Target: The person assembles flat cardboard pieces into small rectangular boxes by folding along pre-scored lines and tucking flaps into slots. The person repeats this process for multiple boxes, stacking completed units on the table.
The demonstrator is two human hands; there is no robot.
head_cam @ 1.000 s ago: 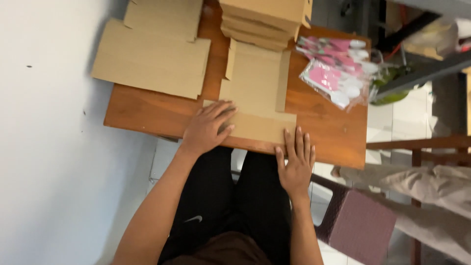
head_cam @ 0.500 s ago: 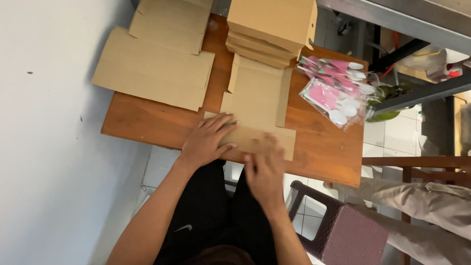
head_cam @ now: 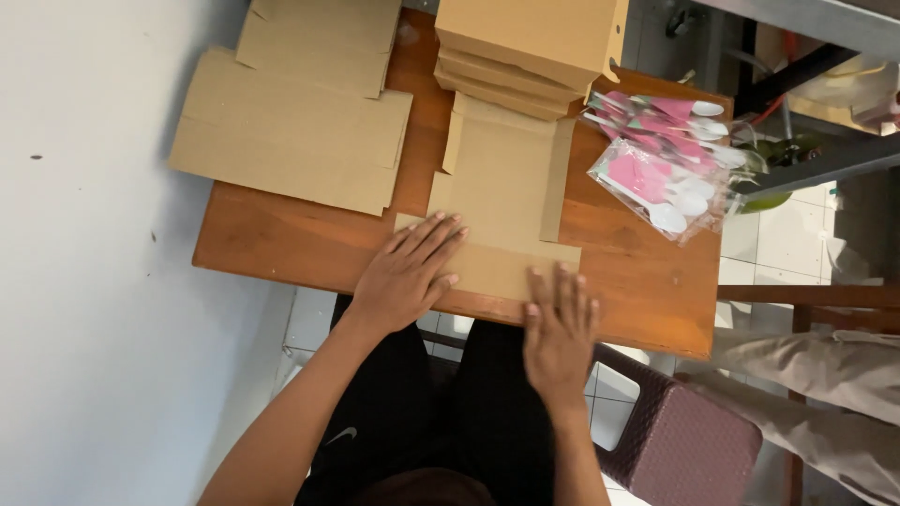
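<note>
Pressing down on a flat cardboard box blank, both hands lie palm-down at the near edge of the wooden bench. The left hand has its fingers spread across the blank's lower flap; the right hand lies flat with fingers close together, its fingertips on the same flap and its heel past the bench edge. Neither hand pinches anything.

The blank sits mid-bench, its near flap right at the edge. Further back stands a stack of folded boxes, touching or nearly touching the blank's far end. To the left lie more flat cardboard sheets, and to the right clear bags of pink and white spoons.

As I see it, the flap could crease crooked if the two hands press unevenly. With so little bench under the flap, the blank might slide toward the lap. A push forward could nudge the stack.
</note>
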